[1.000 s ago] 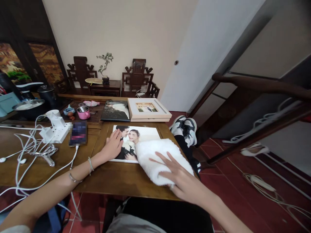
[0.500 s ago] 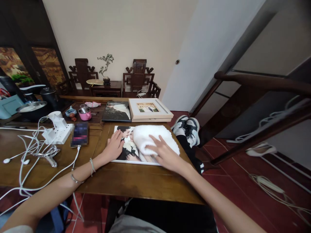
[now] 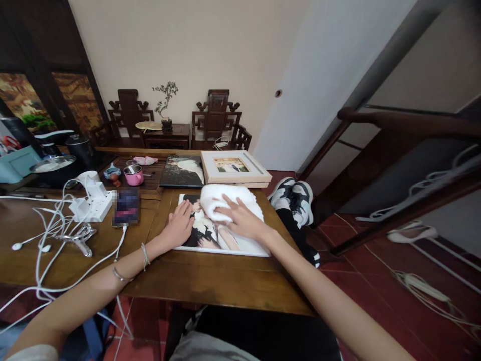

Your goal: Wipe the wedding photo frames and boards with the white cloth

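A white-edged photo panel (image 3: 205, 233) showing a couple lies flat on the wooden table in front of me. My left hand (image 3: 180, 223) rests on its left edge, fingers stretched out, holding nothing. Over the panel's upper right part lies a folded white fluffy towel (image 3: 248, 199). My right hand (image 3: 240, 218) holds this towel down against the panel, its fingers spread across the cloth. The towel and both hands hide parts of the picture.
Behind the panel are a dark photo panel (image 3: 182, 171) and a light wooden picture frame (image 3: 236, 167). To the left lie a phone (image 3: 126, 208), a white power strip (image 3: 93, 204), tangled cables and a pink cup (image 3: 134, 175). Someone's shoes (image 3: 296, 195) show beyond the table's right edge.
My right hand and the towel have moved left and away from me over the panel, baring its lower right part. My left hand stays at the left edge.
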Available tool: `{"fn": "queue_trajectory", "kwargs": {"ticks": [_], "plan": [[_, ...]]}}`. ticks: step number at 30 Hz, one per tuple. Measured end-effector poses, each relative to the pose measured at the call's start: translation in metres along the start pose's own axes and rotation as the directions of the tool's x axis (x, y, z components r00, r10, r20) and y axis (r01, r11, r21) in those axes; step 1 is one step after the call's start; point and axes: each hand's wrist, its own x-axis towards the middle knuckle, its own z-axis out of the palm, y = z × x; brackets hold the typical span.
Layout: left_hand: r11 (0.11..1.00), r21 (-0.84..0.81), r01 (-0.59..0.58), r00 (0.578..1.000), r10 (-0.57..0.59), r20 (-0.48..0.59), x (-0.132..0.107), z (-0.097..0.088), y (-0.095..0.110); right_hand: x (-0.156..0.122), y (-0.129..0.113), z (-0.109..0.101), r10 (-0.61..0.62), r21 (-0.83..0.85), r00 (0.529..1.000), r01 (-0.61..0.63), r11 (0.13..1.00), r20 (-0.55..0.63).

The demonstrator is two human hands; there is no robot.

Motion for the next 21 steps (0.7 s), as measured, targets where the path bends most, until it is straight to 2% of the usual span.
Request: {"fn": "queue_trajectory", "kwargs": {"ticks": [3, 5, 7, 13, 15, 18, 21], "plan": [[1.0, 0.0, 0.011, 1.0, -0.011, 0.01, -0.001, -0.001, 0.001, 0.025, 0.01, 0.001, 0.065, -0.036, 0.998, -0.066, 0.997, -0.026], [1.0, -0.008, 0.023, 1.0, -0.023, 0.005, -0.001, -0.001, 0.002, 0.022, 0.005, 0.001, 0.061, -0.042, 0.998, -0.062, 0.997, -0.018], [0.999, -0.016, 0.035, 0.999, -0.035, -0.006, -0.002, -0.001, 0.003, 0.004, -0.007, 0.001, 0.02, -0.021, 1.0, -0.02, 1.0, -0.001], [0.998, -0.034, 0.044, 0.999, -0.045, -0.006, -0.001, 0.002, 0.003, -0.086, -0.064, -0.009, -0.084, 0.1, 0.99, 0.073, 0.992, 0.111], [0.999, -0.032, 0.032, 0.999, -0.032, -0.01, -0.001, 0.002, 0.002, -0.102, -0.075, -0.013, -0.112, 0.129, 0.982, 0.092, 0.987, 0.155], [0.999, -0.026, 0.037, 0.999, -0.037, -0.007, -0.001, 0.002, 0.002, -0.096, -0.071, -0.013, -0.117, 0.132, 0.98, 0.096, 0.987, 0.163], [0.999, -0.018, 0.049, 0.999, -0.049, -0.001, -0.001, 0.0, 0.003, -0.06, -0.047, -0.01, -0.069, 0.096, 0.992, 0.059, 0.994, 0.108]]}}
